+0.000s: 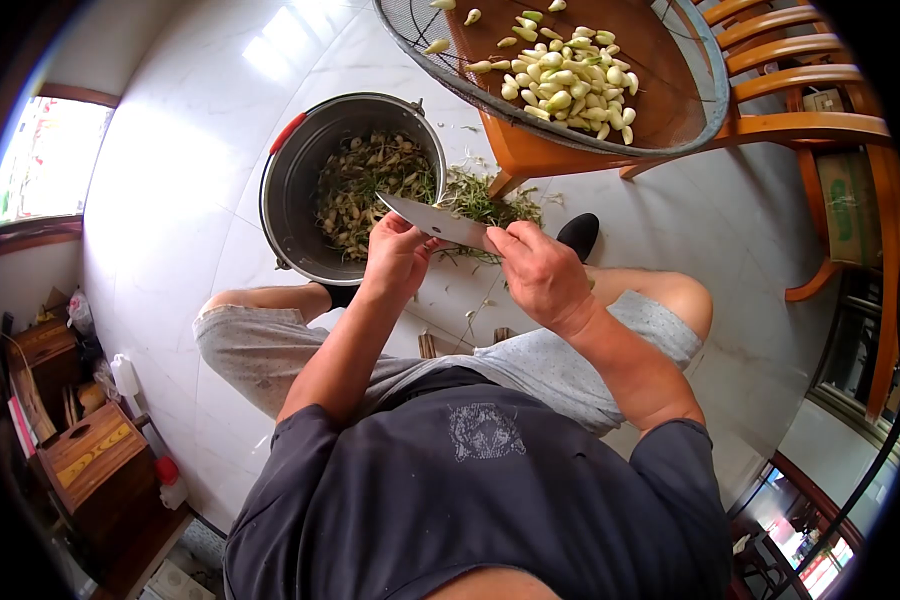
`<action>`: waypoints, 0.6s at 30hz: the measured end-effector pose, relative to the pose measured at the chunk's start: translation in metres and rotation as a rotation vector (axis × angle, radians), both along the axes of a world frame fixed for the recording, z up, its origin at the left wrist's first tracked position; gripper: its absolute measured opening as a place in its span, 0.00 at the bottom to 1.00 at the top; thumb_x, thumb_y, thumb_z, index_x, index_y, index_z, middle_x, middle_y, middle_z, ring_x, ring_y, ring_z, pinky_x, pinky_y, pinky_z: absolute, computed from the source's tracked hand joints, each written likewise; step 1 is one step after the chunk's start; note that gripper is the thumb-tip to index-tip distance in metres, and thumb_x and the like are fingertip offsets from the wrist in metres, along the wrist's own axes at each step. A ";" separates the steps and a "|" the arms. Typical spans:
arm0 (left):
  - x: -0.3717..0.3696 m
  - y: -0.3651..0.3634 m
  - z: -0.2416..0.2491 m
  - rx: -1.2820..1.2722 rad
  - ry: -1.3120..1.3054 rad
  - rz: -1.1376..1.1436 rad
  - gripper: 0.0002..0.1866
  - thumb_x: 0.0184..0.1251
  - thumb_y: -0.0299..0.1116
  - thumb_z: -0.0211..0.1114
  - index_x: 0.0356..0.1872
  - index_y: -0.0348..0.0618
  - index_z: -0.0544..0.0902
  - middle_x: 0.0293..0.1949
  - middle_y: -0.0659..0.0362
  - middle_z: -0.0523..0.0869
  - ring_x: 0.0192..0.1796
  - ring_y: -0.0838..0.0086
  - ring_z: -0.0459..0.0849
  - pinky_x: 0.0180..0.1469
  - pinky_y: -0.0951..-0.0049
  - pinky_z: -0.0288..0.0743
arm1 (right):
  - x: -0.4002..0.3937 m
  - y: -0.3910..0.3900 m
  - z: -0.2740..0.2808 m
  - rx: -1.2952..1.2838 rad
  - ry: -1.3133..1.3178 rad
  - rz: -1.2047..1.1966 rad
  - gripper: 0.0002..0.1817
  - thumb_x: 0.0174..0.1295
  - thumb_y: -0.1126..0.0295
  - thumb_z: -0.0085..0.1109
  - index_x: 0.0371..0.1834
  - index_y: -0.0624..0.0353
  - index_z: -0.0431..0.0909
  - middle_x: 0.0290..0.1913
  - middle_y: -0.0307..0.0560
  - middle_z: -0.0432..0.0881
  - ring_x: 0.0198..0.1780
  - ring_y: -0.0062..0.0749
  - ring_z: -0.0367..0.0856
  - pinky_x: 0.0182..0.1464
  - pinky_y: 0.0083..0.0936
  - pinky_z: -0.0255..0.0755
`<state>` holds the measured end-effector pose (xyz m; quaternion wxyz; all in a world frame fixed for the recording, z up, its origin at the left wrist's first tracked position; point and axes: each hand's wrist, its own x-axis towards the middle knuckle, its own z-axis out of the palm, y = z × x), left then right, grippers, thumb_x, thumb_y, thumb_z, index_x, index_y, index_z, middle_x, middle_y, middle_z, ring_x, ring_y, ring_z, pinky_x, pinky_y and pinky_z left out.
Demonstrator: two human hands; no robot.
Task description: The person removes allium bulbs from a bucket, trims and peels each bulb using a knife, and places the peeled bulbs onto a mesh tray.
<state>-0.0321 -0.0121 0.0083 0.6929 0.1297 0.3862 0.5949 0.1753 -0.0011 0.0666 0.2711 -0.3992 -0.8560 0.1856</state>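
At the centre of the frame the right hand is clamped on the handle end of a broad steel cleaver with a pale flat blade, whose long axis runs from that hand up and to the left, its tip reaching over the rim of the round grey metal bucket with a red-gripped handle. The left hand sits just below the blade's middle, fingers curled together against it; whether they pinch something small there cannot be told. So the blade lies between the two hands, nearer the left at its cutting stretch. The bucket holds a tangle of green and pale trimmings. More green scraps lie on the white floor just right of it. In the upper right, a round mesh tray carries peeled pale bulbs.
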 end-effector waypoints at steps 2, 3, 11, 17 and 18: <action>0.000 -0.001 0.001 0.004 -0.023 -0.013 0.10 0.57 0.16 0.61 0.39 0.39 0.78 0.38 0.58 0.84 0.41 0.73 0.83 0.42 0.75 0.76 | 0.002 -0.001 -0.003 -0.002 0.017 -0.003 0.18 0.50 0.81 0.59 0.46 0.61 0.78 0.38 0.46 0.77 0.34 0.41 0.80 0.34 0.29 0.76; 0.002 0.000 0.002 -0.001 -0.027 -0.023 0.10 0.57 0.16 0.61 0.38 0.39 0.78 0.37 0.58 0.84 0.40 0.74 0.83 0.42 0.76 0.76 | 0.004 -0.002 -0.004 -0.002 0.025 -0.005 0.17 0.50 0.81 0.59 0.46 0.61 0.78 0.38 0.47 0.77 0.34 0.41 0.80 0.34 0.29 0.76; 0.001 0.004 -0.006 0.164 -0.095 -0.221 0.08 0.61 0.25 0.66 0.41 0.39 0.79 0.34 0.55 0.85 0.35 0.71 0.84 0.40 0.71 0.79 | 0.042 -0.006 -0.044 -0.404 -0.120 -0.214 0.12 0.54 0.77 0.54 0.42 0.66 0.80 0.35 0.57 0.79 0.38 0.53 0.78 0.42 0.40 0.73; 0.003 0.008 0.015 0.121 -0.180 -0.224 0.17 0.66 0.28 0.61 0.56 0.39 0.75 0.40 0.51 0.84 0.38 0.70 0.83 0.43 0.68 0.78 | 0.049 0.005 -0.029 -0.438 -0.096 -0.305 0.06 0.55 0.74 0.54 0.32 0.65 0.77 0.31 0.60 0.77 0.38 0.56 0.76 0.42 0.42 0.71; 0.005 0.008 0.013 0.115 -0.195 -0.225 0.18 0.67 0.28 0.60 0.58 0.40 0.74 0.41 0.51 0.84 0.39 0.69 0.83 0.44 0.68 0.78 | 0.044 0.009 -0.018 -0.480 -0.083 -0.303 0.07 0.56 0.74 0.53 0.34 0.65 0.78 0.33 0.61 0.78 0.39 0.56 0.77 0.43 0.43 0.71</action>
